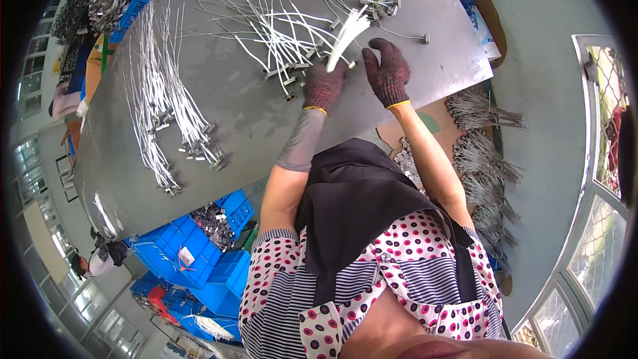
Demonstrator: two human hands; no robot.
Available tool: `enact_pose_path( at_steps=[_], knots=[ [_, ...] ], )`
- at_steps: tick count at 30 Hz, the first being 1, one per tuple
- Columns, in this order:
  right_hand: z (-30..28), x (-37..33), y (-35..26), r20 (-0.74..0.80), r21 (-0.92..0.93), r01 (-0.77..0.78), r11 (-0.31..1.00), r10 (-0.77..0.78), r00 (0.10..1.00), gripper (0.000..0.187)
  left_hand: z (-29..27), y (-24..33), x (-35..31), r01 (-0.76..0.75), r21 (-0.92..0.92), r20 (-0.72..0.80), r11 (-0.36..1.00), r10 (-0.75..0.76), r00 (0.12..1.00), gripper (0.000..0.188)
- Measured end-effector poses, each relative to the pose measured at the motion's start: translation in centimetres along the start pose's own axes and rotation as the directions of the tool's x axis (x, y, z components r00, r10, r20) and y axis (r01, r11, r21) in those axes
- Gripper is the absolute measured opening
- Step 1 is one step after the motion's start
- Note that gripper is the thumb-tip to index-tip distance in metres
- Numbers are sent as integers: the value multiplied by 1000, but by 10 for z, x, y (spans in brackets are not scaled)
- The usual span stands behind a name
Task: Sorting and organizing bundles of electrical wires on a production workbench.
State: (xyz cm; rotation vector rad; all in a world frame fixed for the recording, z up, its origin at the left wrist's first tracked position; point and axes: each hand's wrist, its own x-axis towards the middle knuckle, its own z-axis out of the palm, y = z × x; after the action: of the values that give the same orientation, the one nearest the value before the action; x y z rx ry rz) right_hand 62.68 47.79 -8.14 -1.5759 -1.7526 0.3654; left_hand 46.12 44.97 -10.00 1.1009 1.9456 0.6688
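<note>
My left hand [324, 86], in a dark red and black knit glove, is closed round the lower end of a bundle of white tubes [348, 34]. The bundle fans out at its upper end. Just right of it my right hand [387, 74], gloved alike, hovers with thumb and fingers apart and nothing in it. Beyond and left of my left hand lies a loose heap of thin wires with white sleeves [279, 40] and small metal end pieces. More grey wires with dark metal ends [379, 8] lie past the bundle, and a single end piece [425, 38] lies to the right.
The grey metal table [252, 153] has two long piles of sleeved wires [189, 113] on its left. Blue crates [179, 249] with metal parts stand below its near left edge, another blue crate [143, 0] at the far left. Wire bundles [488, 153] lie to the right, below the table.
</note>
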Motion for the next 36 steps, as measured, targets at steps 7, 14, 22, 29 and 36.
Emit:
enact_pose_path(
  at_steps=[7,14,22,29,36],
  knots=[
    [-25,-10,58,336,-331,52,942,66,939,19,-33,27,-22,173,-721,218,671,-17,976,28],
    [-132,-81,33,368,483,-431,762,270,890,24,24,15,-18,403,-818,515,411,210,831,28],
    [-210,-255,83,472,297,-737,607,578,666,33,70,12,-11,560,-799,600,218,240,763,29],
    [-254,-344,109,366,17,-835,551,773,518,28,56,29,-21,520,-845,533,122,145,833,29],
    [-258,-414,168,261,113,-900,420,862,435,27,36,30,-16,400,-908,420,129,303,856,24]
  ],
)
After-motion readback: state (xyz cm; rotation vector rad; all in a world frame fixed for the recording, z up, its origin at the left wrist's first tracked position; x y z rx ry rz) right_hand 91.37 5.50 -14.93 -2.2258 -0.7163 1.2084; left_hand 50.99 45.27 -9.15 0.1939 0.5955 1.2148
